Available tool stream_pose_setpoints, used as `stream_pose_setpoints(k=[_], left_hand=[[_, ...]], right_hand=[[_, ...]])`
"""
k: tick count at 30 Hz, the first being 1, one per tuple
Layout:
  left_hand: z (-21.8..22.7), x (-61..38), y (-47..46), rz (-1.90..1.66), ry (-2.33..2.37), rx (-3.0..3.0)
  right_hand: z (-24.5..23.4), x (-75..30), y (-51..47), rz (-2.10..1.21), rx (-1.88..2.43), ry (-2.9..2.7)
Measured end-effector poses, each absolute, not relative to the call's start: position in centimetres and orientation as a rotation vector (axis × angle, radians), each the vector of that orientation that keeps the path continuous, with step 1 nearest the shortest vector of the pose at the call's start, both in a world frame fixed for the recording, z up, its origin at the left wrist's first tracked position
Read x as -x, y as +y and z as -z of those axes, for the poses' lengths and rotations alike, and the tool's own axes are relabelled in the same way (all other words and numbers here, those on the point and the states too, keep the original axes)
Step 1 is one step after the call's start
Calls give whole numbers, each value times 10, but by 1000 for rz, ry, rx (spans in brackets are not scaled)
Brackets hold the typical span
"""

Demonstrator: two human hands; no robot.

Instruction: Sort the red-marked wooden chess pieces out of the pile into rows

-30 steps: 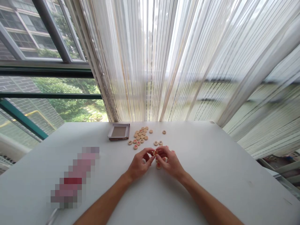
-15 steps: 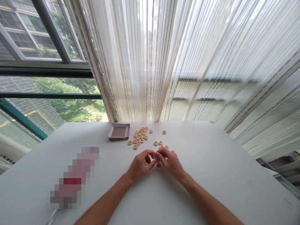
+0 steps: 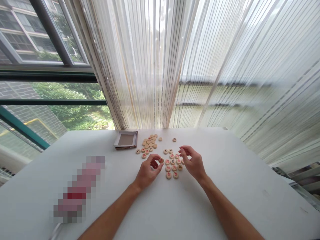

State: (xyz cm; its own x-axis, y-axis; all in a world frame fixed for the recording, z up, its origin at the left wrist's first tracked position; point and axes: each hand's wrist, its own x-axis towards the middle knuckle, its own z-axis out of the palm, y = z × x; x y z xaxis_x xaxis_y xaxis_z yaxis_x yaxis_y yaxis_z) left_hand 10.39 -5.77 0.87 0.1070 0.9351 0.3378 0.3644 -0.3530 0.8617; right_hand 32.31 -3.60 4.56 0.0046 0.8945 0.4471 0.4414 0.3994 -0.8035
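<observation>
Between the thumb and fingers of my left hand [image 3: 148, 173] is a round wooden xiangqi piece [image 3: 161, 160] with a red character, tilted towards me. My right hand [image 3: 193, 162] hovers over the right side of the rows of pieces, fingers apart and nothing visible in them. Below and between the hands lie face-up xiangqi pieces in rows, mostly red-marked, such as the nearest red piece [image 3: 168, 175]. A black-marked piece [image 3: 180, 167] sits at the right end of one row. My right hand partly covers a red piece at the edge.
Further back lies a loose cluster of pieces [image 3: 149, 142], mostly blank side up. Left of it stands a shallow open box [image 3: 126, 140]. A single piece [image 3: 174, 140] lies apart at the back. A pixelated pinkish object [image 3: 80, 183] rests on the white table's [image 3: 240, 186] left side.
My hands were together over the rows and have moved apart. The left has gone left with the piece; the right has moved right and opened, uncovering the rows.
</observation>
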Motion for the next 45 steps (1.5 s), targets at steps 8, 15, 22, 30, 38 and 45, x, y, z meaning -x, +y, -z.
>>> stream_pose_setpoints(k=[8, 15, 22, 30, 38, 45], left_hand=[[-13, -93, -53, -1138, 1390, -1960], [-16, -87, -51, -985, 1562, -2234], [-12, -90, -51, -980, 1547, -2328], [-11, -88, -49, -956, 1486, -2280], [-5, -93, -42, -1039, 1445, -2328], [-11, -98, -44, -951, 1447, -2454]], right_hand=[[-34, -340, -18, -453, 1279, -1542], [-18, -351, -3, -482, 1344, -1463], [-6, -353, 8, -585, 1368, -1391], [-4, -352, 7, -601, 1356, -1409], [-18, -341, -4, -597, 1184, -1715], [-17, -338, -6, -590, 1155, -1909]])
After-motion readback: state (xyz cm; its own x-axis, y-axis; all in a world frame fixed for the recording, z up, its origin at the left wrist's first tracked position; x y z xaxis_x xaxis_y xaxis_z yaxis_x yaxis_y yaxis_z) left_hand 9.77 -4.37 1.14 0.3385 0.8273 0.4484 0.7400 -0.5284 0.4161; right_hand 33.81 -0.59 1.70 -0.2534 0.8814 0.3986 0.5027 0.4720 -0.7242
